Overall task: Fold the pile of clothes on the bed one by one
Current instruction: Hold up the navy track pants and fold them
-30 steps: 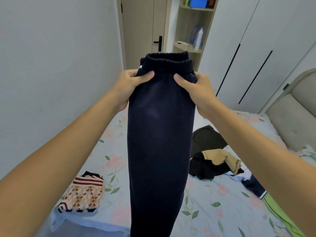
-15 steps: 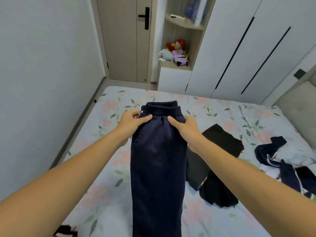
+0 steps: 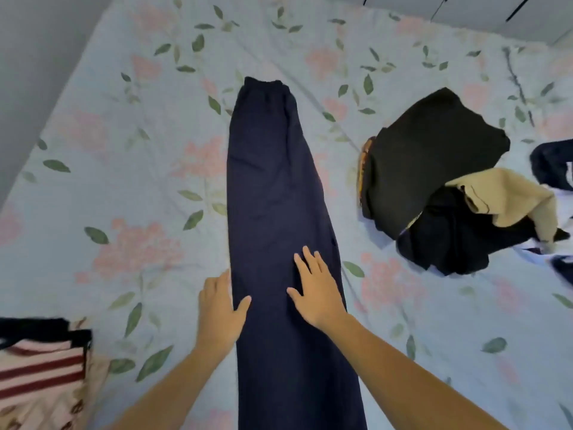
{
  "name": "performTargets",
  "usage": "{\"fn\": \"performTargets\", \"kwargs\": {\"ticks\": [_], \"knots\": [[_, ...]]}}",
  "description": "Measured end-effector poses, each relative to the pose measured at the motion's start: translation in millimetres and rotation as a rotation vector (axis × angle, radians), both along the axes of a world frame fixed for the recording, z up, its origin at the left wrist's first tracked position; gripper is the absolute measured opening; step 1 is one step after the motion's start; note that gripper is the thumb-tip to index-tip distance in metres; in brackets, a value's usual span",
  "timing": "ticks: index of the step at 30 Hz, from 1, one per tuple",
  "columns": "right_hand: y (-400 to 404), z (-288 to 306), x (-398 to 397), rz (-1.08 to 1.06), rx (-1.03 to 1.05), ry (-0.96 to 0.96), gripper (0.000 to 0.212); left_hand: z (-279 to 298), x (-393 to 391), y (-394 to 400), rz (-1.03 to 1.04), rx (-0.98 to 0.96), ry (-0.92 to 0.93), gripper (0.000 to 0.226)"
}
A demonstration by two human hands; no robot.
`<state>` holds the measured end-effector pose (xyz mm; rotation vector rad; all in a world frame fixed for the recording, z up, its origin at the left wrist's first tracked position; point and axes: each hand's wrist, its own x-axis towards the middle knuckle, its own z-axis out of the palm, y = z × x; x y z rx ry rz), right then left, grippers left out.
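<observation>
Trousers (image 3: pixel 273 187) lie flat under both my hands: right hand (image 3: pixel 316 293) spread wide on them, left hand (image 3: pixel 220 308) flat at their edge.

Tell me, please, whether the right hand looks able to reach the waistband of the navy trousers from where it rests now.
Probably yes: the right hand lies flat on the navy trousers, and nothing lies between it and the waistband, though the arm must stretch well forward.

Under your flat right hand (image 3: pixel 316 294) and beside your left hand (image 3: pixel 220 308) the navy trousers (image 3: pixel 273 193) are matt, smooth knit cloth, lying on a softly creased, matt floral cotton-like bedsheet (image 3: pixel 130 187), with matt black cloth (image 3: pixel 424 156) off to your right.
</observation>
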<state>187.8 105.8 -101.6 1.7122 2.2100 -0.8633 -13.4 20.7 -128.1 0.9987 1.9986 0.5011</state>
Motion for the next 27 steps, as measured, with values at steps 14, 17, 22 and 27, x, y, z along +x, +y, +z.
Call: {"fn": "performTargets", "kwargs": {"ticks": [14,17,22,27], "knots": [[-171.5,-4.7,84.2,-0.500,0.082,-0.078,0.067,23.4,104.8,-186.2,0.285,-0.111,-0.470,0.037],[-196.5,-5.5,100.7,-0.480,0.035,0.018,0.055,21.4,121.1,-210.3,0.312,-0.075,-0.506,0.046],[-222.4,-1.3,121.4,-0.524,-0.130,0.135,0.033,21.7,150.7,-248.6,0.418,-0.020,-0.570,0.043],[-243.8,2.5,120.8,-0.506,-0.183,0.080,0.041,30.7,162.4,-269.6,0.531,-0.011,-0.523,0.035]]}}
